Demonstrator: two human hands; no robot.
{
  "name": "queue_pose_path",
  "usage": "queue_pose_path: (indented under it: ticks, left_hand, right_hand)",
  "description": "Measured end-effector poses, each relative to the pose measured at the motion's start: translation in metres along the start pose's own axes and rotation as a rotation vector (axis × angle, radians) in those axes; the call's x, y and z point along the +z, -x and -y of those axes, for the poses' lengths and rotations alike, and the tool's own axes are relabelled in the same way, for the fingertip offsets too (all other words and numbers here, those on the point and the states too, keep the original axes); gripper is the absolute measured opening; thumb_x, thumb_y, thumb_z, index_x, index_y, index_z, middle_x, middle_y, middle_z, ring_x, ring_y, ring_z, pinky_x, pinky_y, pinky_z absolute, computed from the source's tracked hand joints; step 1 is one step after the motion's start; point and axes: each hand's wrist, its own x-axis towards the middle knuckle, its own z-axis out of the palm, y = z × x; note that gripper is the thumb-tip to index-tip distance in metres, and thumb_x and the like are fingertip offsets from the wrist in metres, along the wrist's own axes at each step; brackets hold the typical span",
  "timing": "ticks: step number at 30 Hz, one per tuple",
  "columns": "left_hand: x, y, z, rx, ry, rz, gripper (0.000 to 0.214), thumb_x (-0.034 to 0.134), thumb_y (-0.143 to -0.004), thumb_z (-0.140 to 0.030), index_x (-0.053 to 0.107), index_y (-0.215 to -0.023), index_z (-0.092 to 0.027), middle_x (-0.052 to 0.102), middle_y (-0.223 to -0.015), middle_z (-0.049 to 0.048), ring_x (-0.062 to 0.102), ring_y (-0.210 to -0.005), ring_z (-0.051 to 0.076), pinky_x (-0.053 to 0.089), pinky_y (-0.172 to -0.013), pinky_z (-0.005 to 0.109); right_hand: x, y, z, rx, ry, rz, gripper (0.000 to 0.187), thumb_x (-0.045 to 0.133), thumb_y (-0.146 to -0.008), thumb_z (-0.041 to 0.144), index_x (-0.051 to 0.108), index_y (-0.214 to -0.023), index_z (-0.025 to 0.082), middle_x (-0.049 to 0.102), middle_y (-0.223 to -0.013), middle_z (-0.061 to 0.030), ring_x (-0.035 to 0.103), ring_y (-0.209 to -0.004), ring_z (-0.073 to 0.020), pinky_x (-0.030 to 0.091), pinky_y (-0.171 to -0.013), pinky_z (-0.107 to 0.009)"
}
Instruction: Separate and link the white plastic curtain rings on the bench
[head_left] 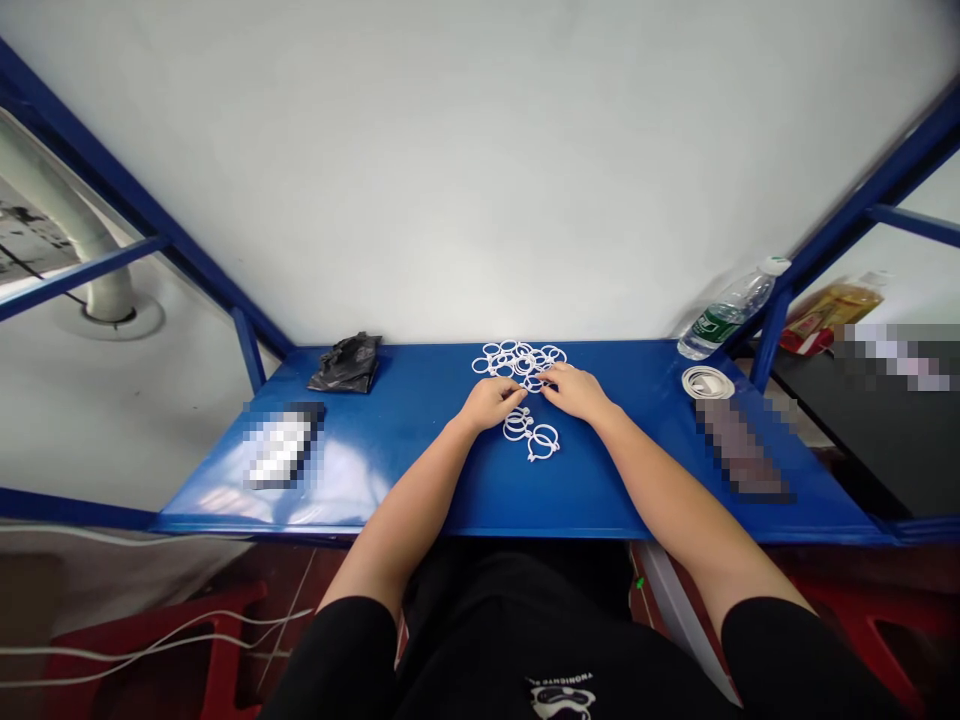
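A pile of thin white plastic rings with small tabs (517, 358) lies at the back middle of the blue table. My left hand (491, 403) is closed in a pinch just in front of the pile, its fingertips at the left edge of a white ring (534, 385). From the other side, my right hand (576, 391) pinches the same ring between thumb and fingers. Nearer to me, below my hands, more white rings (543, 441) lie in a small loose group. My fingers cover part of the pile's front edge.
A crumpled black plastic bag (346, 362) and a blurred-out item (283, 445) are on the left. At right stand a water bottle (731, 310), a coiled white strap or cable (707, 383) and another blurred-out item (742, 448). A blue metal frame (776, 340) and white wall border the blue table (420, 440).
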Motion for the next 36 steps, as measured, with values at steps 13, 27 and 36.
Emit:
queue_pose_path:
  ticks: [13, 27, 36]
  left_hand:
    - [0.005, 0.000, 0.010, 0.168, -0.122, -0.267, 0.036, 0.060, -0.105, -0.033, 0.068, -0.140, -0.025, 0.065, -0.140, 0.0113, 0.072, -0.099, 0.016, 0.061, -0.087, 0.029]
    - [0.007, 0.000, 0.006, 0.198, -0.140, -0.270, 0.019, 0.065, -0.098, -0.027, 0.077, -0.111, -0.020, 0.078, -0.086, 0.0021, 0.065, -0.065, 0.012, 0.051, -0.068, 0.025]
    - [0.005, 0.000, 0.002, 0.025, -0.164, -0.221, 0.020, 0.069, -0.081, -0.017, 0.079, -0.098, -0.020, 0.077, -0.080, 0.0012, 0.069, -0.069, 0.016, 0.052, -0.070, 0.027]
  right_hand:
    - [-0.001, 0.003, 0.012, -0.214, -0.229, -0.248, 0.019, 0.056, -0.106, 0.033, 0.072, -0.103, 0.024, 0.074, -0.102, -0.0057, 0.068, -0.091, -0.0207, 0.049, -0.080, -0.031]
    - [0.002, 0.003, 0.017, -0.264, -0.265, -0.204, 0.021, 0.052, -0.108, 0.031, 0.071, -0.109, 0.024, 0.076, -0.111, -0.0072, 0.069, -0.103, -0.0229, 0.050, -0.085, -0.033]
    - [0.003, 0.004, 0.025, -0.262, -0.211, -0.136, 0.024, 0.052, -0.108, 0.033, 0.073, -0.108, 0.023, 0.077, -0.111, -0.0076, 0.069, -0.102, -0.0223, 0.050, -0.085, -0.032]
